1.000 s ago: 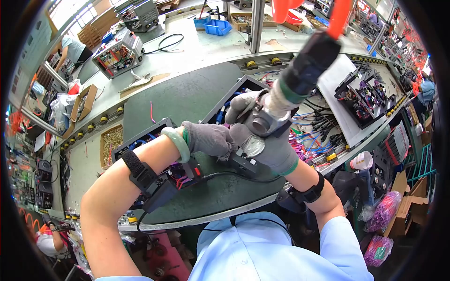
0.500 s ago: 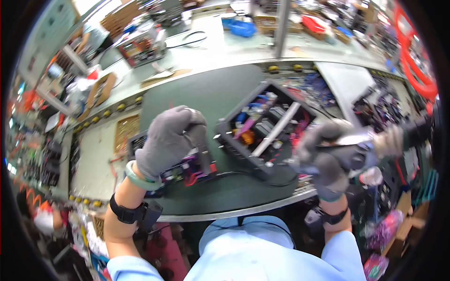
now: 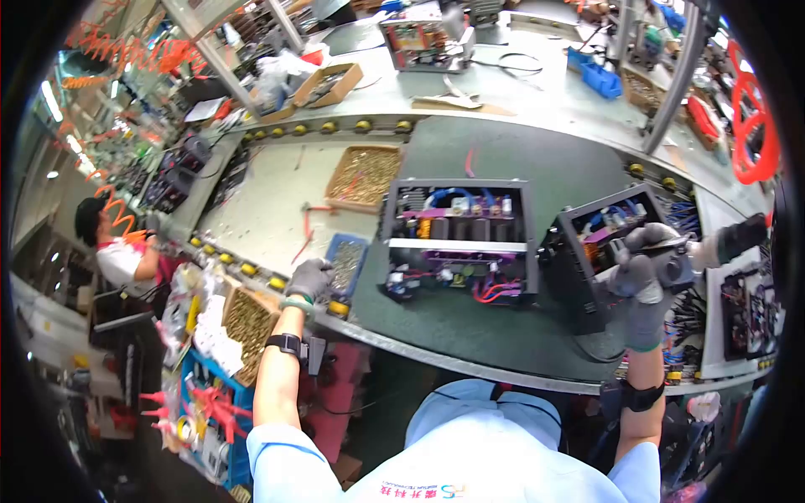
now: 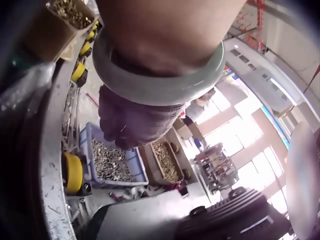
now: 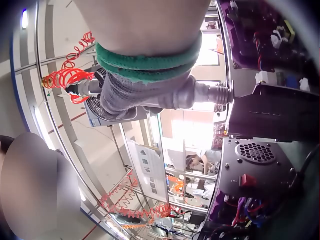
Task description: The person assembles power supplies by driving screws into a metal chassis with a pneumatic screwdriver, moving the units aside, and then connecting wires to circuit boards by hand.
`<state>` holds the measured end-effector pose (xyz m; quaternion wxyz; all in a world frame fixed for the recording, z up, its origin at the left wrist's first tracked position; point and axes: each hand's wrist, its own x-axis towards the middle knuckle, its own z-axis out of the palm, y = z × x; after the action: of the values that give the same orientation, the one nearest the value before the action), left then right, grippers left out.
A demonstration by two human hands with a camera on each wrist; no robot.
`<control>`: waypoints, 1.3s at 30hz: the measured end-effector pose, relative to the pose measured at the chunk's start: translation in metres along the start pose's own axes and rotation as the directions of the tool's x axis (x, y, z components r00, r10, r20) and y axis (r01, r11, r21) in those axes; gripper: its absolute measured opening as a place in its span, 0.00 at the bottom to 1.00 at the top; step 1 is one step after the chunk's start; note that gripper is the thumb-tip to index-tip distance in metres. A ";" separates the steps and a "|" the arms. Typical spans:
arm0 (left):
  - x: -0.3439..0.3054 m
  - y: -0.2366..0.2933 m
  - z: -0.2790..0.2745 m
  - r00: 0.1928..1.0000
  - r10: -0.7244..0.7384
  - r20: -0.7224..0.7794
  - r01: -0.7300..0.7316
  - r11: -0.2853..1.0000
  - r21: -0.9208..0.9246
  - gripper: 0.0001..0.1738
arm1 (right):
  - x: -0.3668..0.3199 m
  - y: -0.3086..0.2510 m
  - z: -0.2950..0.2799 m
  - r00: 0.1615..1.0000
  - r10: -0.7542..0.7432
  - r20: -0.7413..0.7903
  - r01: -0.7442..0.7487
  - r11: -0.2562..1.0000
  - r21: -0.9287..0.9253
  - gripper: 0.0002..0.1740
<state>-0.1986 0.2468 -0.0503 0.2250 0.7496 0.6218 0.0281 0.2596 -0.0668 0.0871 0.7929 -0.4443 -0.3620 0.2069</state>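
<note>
My right hand [image 3: 644, 277], in a grey glove, grips an air screwdriver [image 3: 675, 267] whose tape-wrapped handle points right. It overlaps the right open black electronics case [image 3: 579, 281] in the head view; in the right wrist view the tool's metal nose [image 5: 217, 93] points at a dark panel. My gloved left hand [image 3: 310, 279] is beside a blue tray of small metal screws [image 3: 345, 261]. In the left wrist view its fingers [image 4: 111, 125] bend over the tray's near edge; what lies inside them is hidden. Another open case [image 3: 457, 245], with wires and a white crossbar, stands between the hands.
A cardboard box of brass-coloured parts [image 3: 365, 176] lies behind the blue tray. Yellow rollers [image 3: 277, 283] line the bench edge. A red coiled hose [image 3: 755, 126] hangs at the right. Another person [image 3: 126, 251] is at the far left, by other equipment.
The hands, together on the tool at first, have parted. My left hand has moved left to the screw tray; my right has kept the screwdriver at the right case. The head view has turned left.
</note>
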 end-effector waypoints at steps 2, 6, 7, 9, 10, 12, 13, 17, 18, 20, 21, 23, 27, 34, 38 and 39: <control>0.016 0.009 0.034 0.995 0.100 -0.019 -0.089 0.947 0.307 0.19 | -0.002 -0.003 0.005 0.999 -0.002 0.034 0.002 1.000 -0.006 0.20; 0.059 -0.016 0.067 0.986 0.168 0.020 -0.157 0.863 0.480 0.18 | -0.008 -0.059 0.002 0.983 -0.128 0.129 0.141 0.985 -0.100 0.26; 0.039 0.015 0.045 0.994 0.097 0.055 -0.111 0.857 0.503 0.13 | -0.012 -0.075 0.007 0.983 -0.151 0.103 0.147 0.988 0.047 0.23; 0.045 0.004 0.042 0.996 0.080 0.039 -0.089 0.900 0.427 0.14 | -0.015 -0.093 -0.010 0.973 -0.176 0.152 0.163 0.982 0.091 0.28; 0.051 -0.010 0.044 0.994 0.102 0.030 -0.106 0.931 0.351 0.15 | -0.016 -0.104 -0.008 0.975 -0.170 0.141 0.156 0.982 0.107 0.30; 0.059 -0.028 0.052 0.984 0.165 -0.069 -0.132 0.931 0.341 0.16 | -0.020 -0.118 0.003 0.986 -0.157 0.056 0.146 0.976 0.164 0.33; 0.061 -0.034 0.054 0.983 0.148 -0.106 -0.106 0.938 0.330 0.15 | -0.021 -0.116 0.005 0.984 -0.169 0.057 0.158 0.974 0.160 0.33; 0.051 -0.047 0.049 0.975 0.124 -0.185 -0.096 0.983 0.154 0.14 | -0.021 -0.102 -0.003 0.964 -0.214 0.156 0.170 0.952 0.253 0.30; 0.053 -0.056 0.049 0.976 0.100 -0.195 -0.090 0.994 0.062 0.14 | -0.022 -0.099 -0.001 0.960 -0.239 0.147 0.200 0.950 0.239 0.30; 0.051 -0.048 0.037 0.986 -0.136 -0.100 0.088 0.920 -0.381 0.15 | -0.026 -0.095 0.000 0.962 -0.249 0.110 0.211 0.939 0.273 0.30; 0.048 -0.034 0.031 0.986 -0.136 -0.102 0.088 0.921 -0.379 0.15 | -0.027 -0.096 -0.001 0.963 -0.249 0.108 0.212 0.938 0.274 0.30; 0.004 0.046 -0.003 0.992 -0.112 -0.065 0.010 0.566 -0.824 0.13 | -0.028 -0.102 -0.002 0.964 -0.223 0.146 0.170 0.936 0.309 0.28; -0.124 0.232 -0.037 0.935 0.347 -0.068 -0.143 0.197 -0.970 0.12 | -0.019 -0.094 0.016 0.923 -0.373 0.088 0.327 0.886 0.328 0.30; -0.186 0.356 0.026 0.644 0.702 0.306 0.474 -0.051 -0.879 0.13 | -0.027 -0.095 0.026 0.916 -0.396 -0.071 0.396 0.856 0.333 0.29; -0.195 0.372 0.051 0.516 0.767 0.381 0.592 0.002 -0.806 0.13 | -0.040 -0.096 -0.001 0.934 -0.349 -0.079 0.353 0.865 0.357 0.29; -0.199 0.374 0.056 0.539 0.745 0.392 0.589 -0.001 -0.808 0.13 | -0.041 -0.094 -0.003 0.933 -0.350 -0.087 0.357 0.866 0.349 0.29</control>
<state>0.1188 -0.0053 0.0863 0.9381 0.2941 0.1438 0.1135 0.2356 -0.1441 0.1505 0.8887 -0.2201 -0.3851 0.1164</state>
